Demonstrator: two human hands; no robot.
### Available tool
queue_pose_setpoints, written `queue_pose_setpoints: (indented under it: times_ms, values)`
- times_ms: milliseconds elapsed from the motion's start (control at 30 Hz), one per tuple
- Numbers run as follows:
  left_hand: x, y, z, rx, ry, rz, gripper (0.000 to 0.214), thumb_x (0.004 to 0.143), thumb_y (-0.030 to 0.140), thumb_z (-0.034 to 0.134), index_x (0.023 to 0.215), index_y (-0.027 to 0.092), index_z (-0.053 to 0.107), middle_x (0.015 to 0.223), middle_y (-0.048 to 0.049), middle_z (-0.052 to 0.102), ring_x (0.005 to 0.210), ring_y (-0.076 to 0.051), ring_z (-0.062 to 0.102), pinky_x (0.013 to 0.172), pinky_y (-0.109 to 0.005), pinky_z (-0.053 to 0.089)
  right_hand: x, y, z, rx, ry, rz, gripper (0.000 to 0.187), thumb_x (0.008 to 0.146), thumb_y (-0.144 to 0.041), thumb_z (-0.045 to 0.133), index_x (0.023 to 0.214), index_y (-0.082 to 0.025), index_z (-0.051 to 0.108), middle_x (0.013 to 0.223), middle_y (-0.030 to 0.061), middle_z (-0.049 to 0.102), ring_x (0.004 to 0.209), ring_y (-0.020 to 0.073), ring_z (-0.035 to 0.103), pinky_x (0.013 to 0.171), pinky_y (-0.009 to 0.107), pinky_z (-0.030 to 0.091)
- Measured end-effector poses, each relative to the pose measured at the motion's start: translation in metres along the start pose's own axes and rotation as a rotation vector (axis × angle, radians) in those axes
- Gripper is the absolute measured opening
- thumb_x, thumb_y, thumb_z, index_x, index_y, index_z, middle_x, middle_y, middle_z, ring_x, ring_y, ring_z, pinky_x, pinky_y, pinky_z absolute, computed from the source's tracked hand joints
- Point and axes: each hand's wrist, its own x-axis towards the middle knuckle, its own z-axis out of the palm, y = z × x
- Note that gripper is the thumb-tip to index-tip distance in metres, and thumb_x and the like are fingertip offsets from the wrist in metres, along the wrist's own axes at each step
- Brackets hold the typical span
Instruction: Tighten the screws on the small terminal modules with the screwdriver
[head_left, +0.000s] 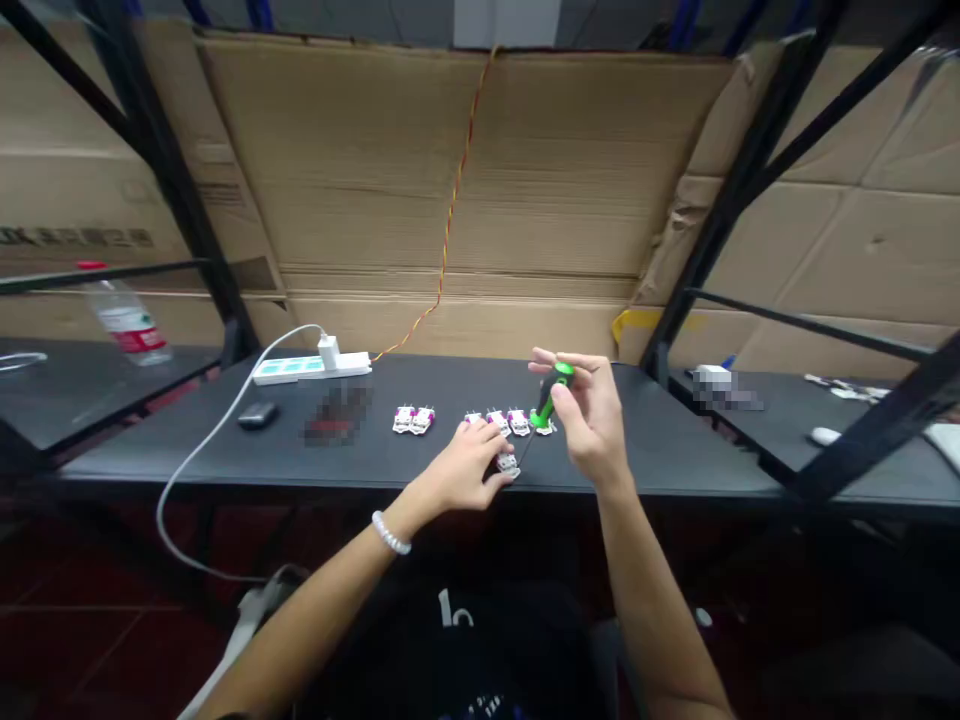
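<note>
My right hand (592, 420) is closed around the handle of a green and black screwdriver (550, 395), held upright with its thin shaft angled down toward a small white part (508, 463) near the table's front edge. My left hand (471, 468) rests on the table with its fingers pressed on that part. A row of similar small white and pink parts (508, 420) lies just behind my hands, and two more (413, 419) lie further left.
The dark table (660, 460) carries a white power strip (311, 367) with a plugged charger and cable, a small black object (257, 414) and a blurred patch. A water bottle (124, 318) stands far left. Black frame bars and cardboard stand behind. A white mouse (825, 435) lies right.
</note>
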Motion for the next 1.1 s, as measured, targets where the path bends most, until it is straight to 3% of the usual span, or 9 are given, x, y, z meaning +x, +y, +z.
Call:
queue_pose_setpoints:
  times_ms: [167, 367, 467, 567, 700, 767, 933, 1100]
  values:
    - [0.0, -0.003, 0.002, -0.007, 0.007, 0.007, 0.025, 0.094, 0.033, 0.073, 0.115, 0.02, 0.069, 0.123, -0.0153, 0.07, 0.123, -0.036, 0.06, 0.109, -0.055, 0.046, 0.004, 0.004, -0.007, -0.271, 0.103, -0.068, 0.028, 0.104, -0.033, 0.061, 0.129, -0.025, 0.069, 0.128, 0.0123, 0.066, 0.116, 0.0284, 0.066, 0.093, 0.043, 0.06]
    - [0.0, -0.002, 0.002, 0.007, 0.005, -0.002, 0.025, 0.094, 0.031, 0.074, 0.115, 0.018, 0.069, 0.123, -0.0148, 0.07, 0.122, -0.036, 0.061, 0.109, -0.054, 0.046, 0.007, 0.002, -0.011, -0.286, 0.076, -0.111, 0.033, 0.109, -0.028, 0.05, 0.135, -0.026, 0.07, 0.126, 0.0104, 0.069, 0.116, 0.027, 0.067, 0.101, 0.047, 0.057]
    - [0.0, -0.002, 0.002, 0.011, 0.006, 0.0, 0.025, 0.094, 0.031, 0.074, 0.115, 0.019, 0.069, 0.123, -0.0145, 0.07, 0.122, -0.036, 0.061, 0.109, -0.054, 0.046, 0.007, 0.001, -0.009, -0.316, 0.101, -0.135, 0.028, 0.103, -0.034, 0.066, 0.129, -0.026, 0.074, 0.121, 0.0096, 0.072, 0.11, 0.027, 0.069, 0.091, 0.043, 0.059]
    - [-0.001, -0.002, 0.003, 0.011, 0.014, 0.006, 0.024, 0.096, 0.033, 0.073, 0.115, 0.019, 0.069, 0.125, -0.0151, 0.069, 0.124, -0.036, 0.06, 0.11, -0.054, 0.045, 0.005, 0.002, -0.008, -0.327, 0.132, -0.106, 0.036, 0.093, -0.036, 0.081, 0.127, -0.026, 0.076, 0.118, 0.0083, 0.077, 0.099, 0.0259, 0.072, 0.086, 0.042, 0.061]
    - [-0.001, -0.003, 0.003, 0.003, 0.011, 0.004, 0.026, 0.095, 0.031, 0.073, 0.117, 0.018, 0.069, 0.125, -0.015, 0.07, 0.125, -0.036, 0.06, 0.11, -0.054, 0.045, 0.002, 0.005, -0.01, -0.155, 0.001, 0.035, 0.046, 0.106, -0.033, 0.062, 0.151, -0.027, 0.062, 0.139, 0.0106, 0.075, 0.111, 0.0269, 0.077, 0.104, 0.047, 0.061]
    - [0.0, -0.002, 0.002, 0.002, 0.006, -0.001, 0.026, 0.094, 0.031, 0.074, 0.116, 0.018, 0.069, 0.124, -0.015, 0.07, 0.124, -0.036, 0.06, 0.109, -0.053, 0.045, 0.002, 0.005, -0.01, -0.133, -0.04, 0.046, 0.047, 0.107, -0.033, 0.057, 0.154, -0.028, 0.058, 0.142, 0.0113, 0.072, 0.116, 0.0274, 0.075, 0.106, 0.047, 0.061]
    - [0.0, -0.001, 0.001, -0.006, 0.011, -0.004, 0.024, 0.094, 0.031, 0.073, 0.114, 0.019, 0.068, 0.126, -0.0149, 0.069, 0.123, -0.035, 0.06, 0.109, -0.054, 0.045, 0.006, 0.001, -0.01, -0.345, 0.067, -0.034, 0.044, 0.09, -0.039, 0.083, 0.131, -0.028, 0.073, 0.12, 0.0102, 0.069, 0.099, 0.0264, 0.069, 0.082, 0.041, 0.064]
    - [0.001, -0.002, 0.002, -0.008, 0.004, -0.001, 0.026, 0.094, 0.031, 0.074, 0.115, 0.018, 0.069, 0.122, -0.0142, 0.069, 0.121, -0.035, 0.06, 0.108, -0.053, 0.045, 0.005, 0.001, -0.011, -0.152, -0.051, 0.078, 0.047, 0.104, -0.036, 0.06, 0.15, -0.028, 0.06, 0.125, 0.0098, 0.073, 0.101, 0.0258, 0.074, 0.097, 0.047, 0.062]
